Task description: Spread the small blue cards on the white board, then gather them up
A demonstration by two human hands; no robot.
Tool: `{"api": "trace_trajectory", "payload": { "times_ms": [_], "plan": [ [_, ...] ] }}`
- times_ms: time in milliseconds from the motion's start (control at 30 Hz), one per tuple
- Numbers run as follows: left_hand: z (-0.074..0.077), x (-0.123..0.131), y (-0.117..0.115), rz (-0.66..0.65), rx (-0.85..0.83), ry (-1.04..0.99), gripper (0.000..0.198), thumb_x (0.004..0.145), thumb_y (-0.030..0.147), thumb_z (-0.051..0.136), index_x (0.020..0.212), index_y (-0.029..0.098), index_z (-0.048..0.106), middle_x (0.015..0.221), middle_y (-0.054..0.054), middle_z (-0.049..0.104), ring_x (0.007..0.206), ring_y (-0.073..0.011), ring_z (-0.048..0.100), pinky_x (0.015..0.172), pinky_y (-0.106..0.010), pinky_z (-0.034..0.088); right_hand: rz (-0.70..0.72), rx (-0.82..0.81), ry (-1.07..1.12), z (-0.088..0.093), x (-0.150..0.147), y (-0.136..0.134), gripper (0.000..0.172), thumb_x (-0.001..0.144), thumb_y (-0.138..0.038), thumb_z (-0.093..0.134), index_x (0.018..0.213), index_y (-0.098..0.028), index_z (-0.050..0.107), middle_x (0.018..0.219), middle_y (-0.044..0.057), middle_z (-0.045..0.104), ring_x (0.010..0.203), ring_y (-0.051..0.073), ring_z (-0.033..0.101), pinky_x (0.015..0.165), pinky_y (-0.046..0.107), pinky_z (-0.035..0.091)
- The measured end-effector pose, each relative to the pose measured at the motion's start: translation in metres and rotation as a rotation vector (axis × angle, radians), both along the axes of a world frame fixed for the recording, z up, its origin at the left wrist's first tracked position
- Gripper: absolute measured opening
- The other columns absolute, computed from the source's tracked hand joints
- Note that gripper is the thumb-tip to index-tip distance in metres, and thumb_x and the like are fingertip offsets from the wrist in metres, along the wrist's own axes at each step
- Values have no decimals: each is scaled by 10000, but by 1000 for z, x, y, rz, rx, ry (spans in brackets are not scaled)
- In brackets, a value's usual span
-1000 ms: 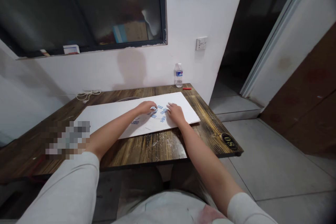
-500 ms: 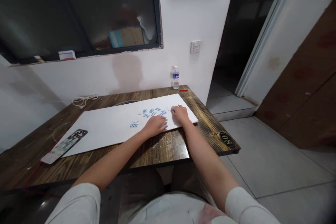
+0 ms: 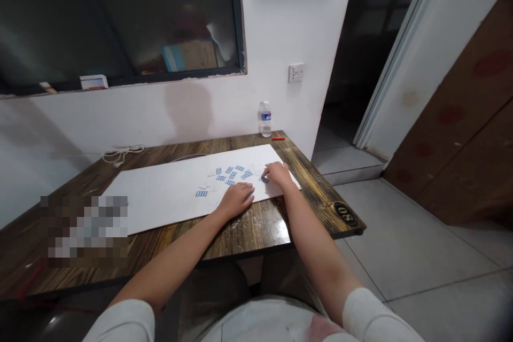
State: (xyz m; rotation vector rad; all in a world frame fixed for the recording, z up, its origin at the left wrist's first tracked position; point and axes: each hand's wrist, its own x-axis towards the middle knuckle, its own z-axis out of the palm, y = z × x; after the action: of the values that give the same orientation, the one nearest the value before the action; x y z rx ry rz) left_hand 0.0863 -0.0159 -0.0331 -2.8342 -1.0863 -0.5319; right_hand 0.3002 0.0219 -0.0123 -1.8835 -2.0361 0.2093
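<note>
A: Head view. Left hand (image 3: 237,199)?
B: Palm down on the near edge of the white board (image 3: 160,200). Fingers released and flat, holding nothing.
A: Right hand (image 3: 279,173)?
B: On the board's right end. Its fingers curl over one blue-striped paper slip (image 3: 263,179). Whether they pinch it or only touch it, I cannot tell; the fingertips hide the contact.
A: The other slips (image 3: 229,173)?
B: Scattered on the board just beyond the left hand. The print is too small to read.
A: Elsewhere on the table (image 3: 256,227)?
B: Water bottle (image 3: 264,118) and a small red object (image 3: 278,138) at the far edge, type unclear. White cable (image 3: 118,153) far left. A pixelated patch (image 3: 84,231) hides the near-left corner of the board.
</note>
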Motion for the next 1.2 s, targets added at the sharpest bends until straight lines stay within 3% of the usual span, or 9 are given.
{"api": "trace_trajectory", "payload": {
  "times_ms": [200,333,500,633,767,1033,1200],
  "plan": [
    [-2,-5,5,-63,-30,-45,285,909,278,527,1151,219,666,1241,-74,661,1180,-246,570,1005,-431,447,-43,-34,-13,0,-1,3,203,866,-315,613,991,-260,763,1119,63,705,1099,250,548,918,354,371],
    [-3,-8,8,-111,-35,-38,264,908,271,533,1125,211,671,1223,-78,669,1186,-249,566,1005,-434,449,-50,-48,-3,-4,-5,3,274,783,-453,719,954,-242,755,1173,93,650,1132,279,505,897,363,381],
    [-1,-9,7,-144,-28,-45,255,914,270,530,1124,215,664,1235,-83,660,1168,-243,579,998,-429,456,-48,3,25,-4,-5,1,219,875,-405,617,1029,-313,743,1205,67,622,1143,276,483,911,382,368],
    [2,-9,6,-162,-13,-31,250,917,269,530,1122,206,658,1219,-90,666,1155,-244,590,993,-426,461,-23,-16,-19,0,-4,-1,253,907,-406,540,967,-316,769,1189,56,645,1122,278,492,906,380,365],
    [2,-10,6,-173,-13,-11,246,917,272,533,1121,199,652,1218,-92,666,1150,-238,594,989,-414,463,-108,-81,-53,2,-2,-3,291,898,-415,523,988,-285,768,1165,72,665,1111,282,504,900,384,368],
    [4,-10,5,-172,-28,-1,261,925,291,520,1139,209,645,1238,-86,657,1156,-235,590,989,-411,459,-219,-35,-46,-10,2,2,325,932,-358,463,1111,-297,727,1243,89,617,1135,305,469,920,444,353],
    [6,-10,3,-152,-47,5,283,936,307,497,1166,225,639,1255,-73,648,1180,-225,573,1011,-404,442,-62,16,-52,-9,-3,2,360,935,-272,448,1179,-399,681,1437,-1,487,1283,285,370,992,426,315]
  ]
}}
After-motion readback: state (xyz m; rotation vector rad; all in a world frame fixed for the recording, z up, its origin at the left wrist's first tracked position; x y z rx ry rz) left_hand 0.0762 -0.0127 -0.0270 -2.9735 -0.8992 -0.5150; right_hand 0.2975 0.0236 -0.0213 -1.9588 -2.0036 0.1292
